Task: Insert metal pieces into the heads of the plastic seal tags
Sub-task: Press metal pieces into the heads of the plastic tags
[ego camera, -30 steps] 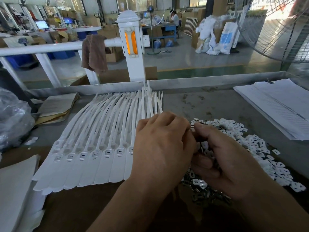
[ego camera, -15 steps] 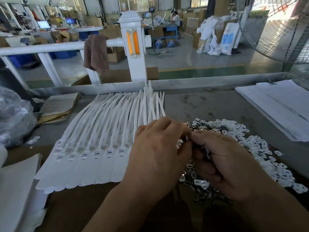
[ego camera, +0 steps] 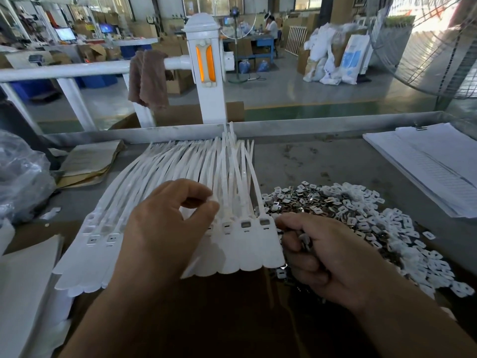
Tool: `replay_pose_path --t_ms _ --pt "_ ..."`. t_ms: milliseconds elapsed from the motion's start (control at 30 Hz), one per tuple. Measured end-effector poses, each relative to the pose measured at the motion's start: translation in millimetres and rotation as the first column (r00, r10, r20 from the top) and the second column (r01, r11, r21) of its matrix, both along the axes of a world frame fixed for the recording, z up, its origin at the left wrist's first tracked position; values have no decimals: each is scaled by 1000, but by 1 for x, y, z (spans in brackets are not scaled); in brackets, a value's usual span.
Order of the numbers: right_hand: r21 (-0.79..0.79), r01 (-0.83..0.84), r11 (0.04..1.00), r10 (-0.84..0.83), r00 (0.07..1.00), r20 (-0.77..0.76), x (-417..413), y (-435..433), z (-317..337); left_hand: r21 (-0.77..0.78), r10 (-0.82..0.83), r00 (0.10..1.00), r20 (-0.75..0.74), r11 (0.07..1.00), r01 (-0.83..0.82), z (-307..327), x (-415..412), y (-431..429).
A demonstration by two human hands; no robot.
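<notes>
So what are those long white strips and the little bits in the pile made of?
The strips look like matte white plastic: they curve and fan out. The pile seems mixed: glinting grey pieces, likely metal, among dull white squares, probably plastic.

On the grey metal counter (ego camera: 309,161), white plastic seal tags (ego camera: 180,161) lie fanned, just left of a heap of small metal pieces (ego camera: 361,210); a stack of white paper sheets (ego camera: 433,164) lies far right, a clear plastic bag (ego camera: 20,177) far left
</notes>
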State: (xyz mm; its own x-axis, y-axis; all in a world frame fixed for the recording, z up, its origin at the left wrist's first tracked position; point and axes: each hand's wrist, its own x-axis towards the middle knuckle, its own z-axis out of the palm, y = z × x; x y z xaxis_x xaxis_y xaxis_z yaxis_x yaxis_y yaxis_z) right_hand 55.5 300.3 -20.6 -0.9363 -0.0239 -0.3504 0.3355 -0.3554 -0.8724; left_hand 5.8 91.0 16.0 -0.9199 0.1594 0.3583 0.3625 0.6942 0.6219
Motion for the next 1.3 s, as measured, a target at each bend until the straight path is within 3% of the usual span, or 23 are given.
replay_pose_path --t_ms 300,767,1033,1300 --pt "166 -102 981 108 994 -28 7 -5 3 -190 -100 994 46 976 107 -1 2 16" --pt "162 -112 980 122 991 -56 7 -4 3 -303 -112 991 68 944 128 -1 4 24" --pt "139 -112 984 122 991 -62 7 -3 4 -360 -178 984 -12 919 162 -8 14 10" --pt "124 -117 985 127 989 -73 8 -4 4 -506 -238 971 32 834 221 -15 30 1"
